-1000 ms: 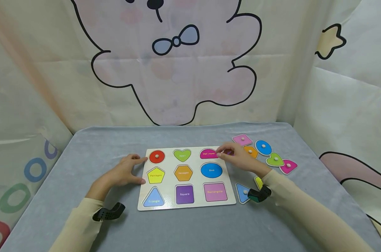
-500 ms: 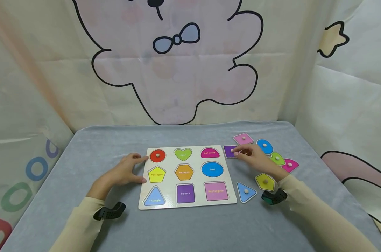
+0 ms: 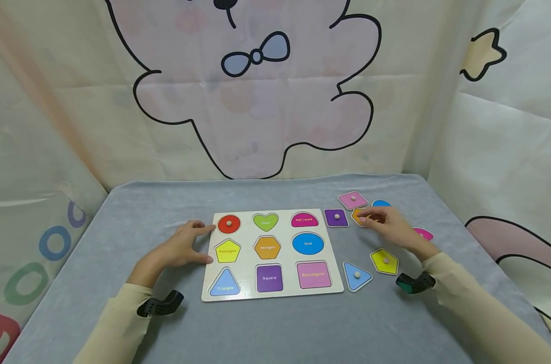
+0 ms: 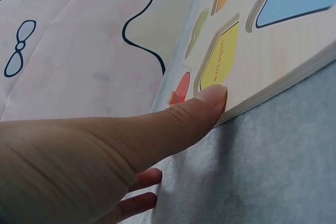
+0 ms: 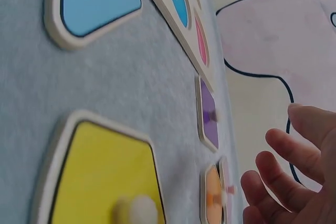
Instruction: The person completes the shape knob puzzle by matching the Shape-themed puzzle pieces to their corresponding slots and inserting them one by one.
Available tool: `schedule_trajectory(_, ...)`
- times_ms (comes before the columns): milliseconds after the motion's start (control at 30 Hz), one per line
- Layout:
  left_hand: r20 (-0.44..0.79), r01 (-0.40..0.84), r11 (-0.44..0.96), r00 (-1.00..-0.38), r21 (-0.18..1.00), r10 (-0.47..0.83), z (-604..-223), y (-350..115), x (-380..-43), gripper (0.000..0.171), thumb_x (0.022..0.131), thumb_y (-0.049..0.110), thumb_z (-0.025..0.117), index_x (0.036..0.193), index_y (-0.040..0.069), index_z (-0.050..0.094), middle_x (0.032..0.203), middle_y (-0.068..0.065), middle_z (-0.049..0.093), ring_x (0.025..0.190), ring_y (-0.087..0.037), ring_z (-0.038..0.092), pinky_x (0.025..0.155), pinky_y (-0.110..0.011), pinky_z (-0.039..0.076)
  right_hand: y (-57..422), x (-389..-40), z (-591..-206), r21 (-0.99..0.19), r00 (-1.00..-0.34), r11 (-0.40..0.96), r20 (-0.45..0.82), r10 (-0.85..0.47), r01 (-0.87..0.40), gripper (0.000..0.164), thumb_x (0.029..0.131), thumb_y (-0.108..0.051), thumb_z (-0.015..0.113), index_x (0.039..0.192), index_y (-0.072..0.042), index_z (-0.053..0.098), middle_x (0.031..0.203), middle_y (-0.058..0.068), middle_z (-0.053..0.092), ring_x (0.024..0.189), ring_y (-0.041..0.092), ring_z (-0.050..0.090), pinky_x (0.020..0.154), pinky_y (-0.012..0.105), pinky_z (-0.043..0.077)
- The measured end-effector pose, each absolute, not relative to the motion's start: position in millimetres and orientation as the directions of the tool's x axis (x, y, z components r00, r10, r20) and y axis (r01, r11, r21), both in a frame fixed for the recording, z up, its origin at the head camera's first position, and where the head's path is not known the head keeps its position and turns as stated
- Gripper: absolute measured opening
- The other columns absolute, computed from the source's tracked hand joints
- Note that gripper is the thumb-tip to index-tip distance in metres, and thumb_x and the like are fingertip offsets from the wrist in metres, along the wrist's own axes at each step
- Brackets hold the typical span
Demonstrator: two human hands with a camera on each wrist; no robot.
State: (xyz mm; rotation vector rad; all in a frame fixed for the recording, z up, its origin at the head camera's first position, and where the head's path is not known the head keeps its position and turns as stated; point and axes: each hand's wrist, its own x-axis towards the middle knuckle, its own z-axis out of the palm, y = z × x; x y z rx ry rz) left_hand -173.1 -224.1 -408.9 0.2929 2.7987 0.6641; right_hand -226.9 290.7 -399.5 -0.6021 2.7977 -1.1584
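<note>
A white shape board point(image 3: 248, 293) with coloured, labelled recesses lies on the cloth-covered table. My left hand point(image 3: 179, 245) touches its left edge; in the left wrist view the thumb point(image 4: 184, 116) rests on the rim beside the yellow pentagon recess. A red round piece point(image 3: 229, 224) with a knob sits in the board's far left recess. My right hand point(image 3: 395, 230) hovers over the loose pieces, fingertips near the orange hexagon piece point(image 3: 356, 216). The right wrist view shows its fingers loosely bent and holding nothing. A purple square piece point(image 3: 336, 218) lies left of it.
Around the right hand lie knobbed pieces: pink rectangle point(image 3: 353, 199), partly covered blue oval point(image 3: 381, 203), magenta half round point(image 3: 423, 233), yellow pentagon point(image 3: 385, 261) and blue triangle point(image 3: 357, 276). A printed cloth backdrop point(image 3: 188, 151) stands behind the table.
My right hand has moved right from the board's far right corner, past the purple square piece, to the orange hexagon piece. The left hand stays at the board's edge.
</note>
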Motion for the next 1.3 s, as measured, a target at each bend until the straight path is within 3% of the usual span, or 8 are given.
schedule_trajectory(133,-0.197,0.139,0.874,-0.947,0.466,0.255,-407.5,-224.8,-172.4,0.088,0.073,0.038,0.083,0.147,0.016,0.042,0.145,-0.023,0.038,0.13,-0.041,0.036,0.105,-0.061,0.038,302.8,-227.7,-397.4,-0.674,-0.932,0.666,0.096,-0.351,-0.32,0.032,0.097,-0.021,0.058,0.118,0.001,0.066,0.107,0.021,0.069,0.078,0.023,0.058,0.06,0.019,0.045)
schedule_trajectory(267,-0.204,0.137,0.874,-0.945,0.465,0.256,-406.5,-224.5,-172.4,0.088,0.074,0.038,0.083,0.148,0.016,0.041,0.146,-0.023,0.037,0.13,-0.041,0.035,0.105,-0.061,0.037,318.2,-228.6,-398.1,-0.659,-0.939,0.685,0.101,-0.33,-0.311,0.033,0.098,-0.024,0.056,0.118,0.001,0.066,0.105,0.021,0.068,0.077,0.023,0.057,0.06,0.02,0.045)
schedule_trajectory(500,-0.213,0.13,0.876,-0.944,0.464,0.253,-406.6,-221.7,-175.6,0.088,0.074,0.037,0.083,0.148,0.017,0.04,0.146,-0.022,0.037,0.13,-0.04,0.034,0.107,-0.061,0.037,348.1,-225.9,-397.8,-0.646,-0.954,0.714,0.08,-0.288,-0.27,0.032,0.097,-0.023,0.058,0.119,0.0,0.066,0.102,0.003,0.069,0.079,0.014,0.06,0.065,0.019,0.049)
schedule_trajectory(700,-0.211,0.125,0.873,-0.945,0.472,0.249,-407.0,-223.6,-174.3,0.088,0.073,0.036,0.083,0.148,0.016,0.041,0.146,-0.022,0.037,0.13,-0.04,0.035,0.106,-0.061,0.037,366.2,-229.4,-395.9,-0.628,-0.97,0.756,-0.003,-0.243,-0.187,0.041,0.099,-0.032,0.055,0.125,-0.001,0.062,0.113,0.011,0.067,0.084,0.009,0.058,0.067,0.02,0.05)
schedule_trajectory(933,-0.203,0.13,0.872,-0.946,0.471,0.251,-409.2,-224.2,-173.4,0.088,0.073,0.037,0.083,0.148,0.016,0.041,0.146,-0.023,0.038,0.13,-0.041,0.036,0.106,-0.061,0.037,382.7,-227.7,-395.4,-0.64,-0.968,0.754,-0.063,-0.244,-0.148,0.042,0.096,-0.028,0.059,0.126,0.002,0.06,0.103,0.007,0.066,0.074,0.017,0.053,0.052,0.024,0.046)
schedule_trajectory(1300,-0.2,0.134,0.871,-0.946,0.474,0.254,-408.1,-224.7,-173.6,0.088,0.073,0.037,0.083,0.148,0.016,0.041,0.147,-0.023,0.037,0.132,-0.042,0.035,0.106,-0.062,0.036,397.0,-232.3,-408.6,-0.599,-0.951,0.79,-0.146,-0.272,-0.133,0.041,0.093,-0.024,0.064,0.125,0.002,0.062,0.104,0.013,0.064,0.075,0.01,0.048,0.058,0.02,0.044)
